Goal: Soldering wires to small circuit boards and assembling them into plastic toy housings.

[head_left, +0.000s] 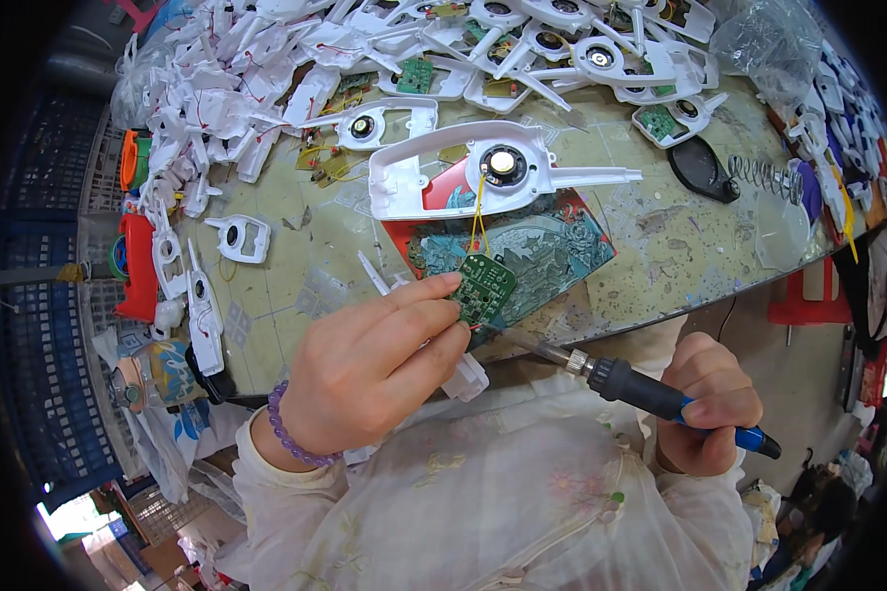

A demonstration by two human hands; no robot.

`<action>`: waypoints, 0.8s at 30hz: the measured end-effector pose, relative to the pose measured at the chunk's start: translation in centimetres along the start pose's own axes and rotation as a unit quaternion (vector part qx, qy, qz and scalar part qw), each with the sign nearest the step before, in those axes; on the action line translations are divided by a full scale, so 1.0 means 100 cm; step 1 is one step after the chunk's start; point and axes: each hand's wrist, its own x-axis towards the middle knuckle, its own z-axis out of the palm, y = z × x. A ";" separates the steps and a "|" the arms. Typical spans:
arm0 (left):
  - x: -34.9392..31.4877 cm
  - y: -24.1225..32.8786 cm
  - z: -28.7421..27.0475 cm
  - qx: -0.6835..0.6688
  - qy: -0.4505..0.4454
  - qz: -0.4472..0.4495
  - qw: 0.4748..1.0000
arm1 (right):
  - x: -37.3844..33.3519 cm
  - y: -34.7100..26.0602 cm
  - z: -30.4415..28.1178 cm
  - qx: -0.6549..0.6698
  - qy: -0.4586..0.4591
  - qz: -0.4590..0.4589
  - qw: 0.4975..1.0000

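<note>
Pinched in my left hand (384, 360) is a small green circuit board (483, 288), held by its left edge. Yellow wires (479, 217) run from the board up to a round speaker (504, 165) set in a white plastic shell (404, 167). My right hand (710, 404) grips a soldering iron (626, 382) by its dark blue handle; the tip reaches the board's lower edge, and whether it touches cannot be made out. Under the shell lies a red and grey-green printed sheet (552, 266). A white plastic piece (466, 378) shows partly below my left hand.
White shells (227, 89) are heaped along the table's back left, and more with speakers and boards (601, 54) at the back. A black soldering stand (700, 167) with a coiled spring (764, 177) is at the right. Solder-like red spools (136, 266) stand left. The table's front edge curves near me.
</note>
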 end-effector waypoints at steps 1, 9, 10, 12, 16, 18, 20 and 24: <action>0.000 0.000 0.000 0.000 0.000 -0.001 1.000 | 0.000 0.000 0.000 0.004 -0.003 0.002 1.000; 0.001 0.000 -0.001 -0.001 -0.006 -0.003 1.000 | 0.002 -0.001 -0.002 0.010 -0.014 0.002 1.000; 0.001 0.000 -0.001 -0.003 -0.005 -0.003 1.000 | 0.002 -0.002 -0.002 0.013 -0.017 0.000 1.000; 0.001 0.001 -0.001 -0.002 -0.006 -0.005 1.000 | 0.003 -0.003 -0.003 -0.006 -0.005 0.010 1.000; 0.001 0.001 -0.001 -0.002 -0.008 -0.005 1.000 | 0.001 -0.005 -0.004 -0.013 -0.005 0.016 1.000; 0.001 0.001 -0.002 -0.005 -0.007 -0.006 1.000 | 0.000 -0.006 -0.007 -0.020 0.031 0.006 0.999; 0.002 0.001 -0.002 -0.007 -0.004 -0.005 1.000 | 0.000 -0.008 -0.015 -0.050 0.072 0.009 0.996; 0.002 0.000 -0.001 -0.011 0.001 -0.002 1.000 | 0.007 -0.012 -0.056 -0.051 0.146 -0.015 0.988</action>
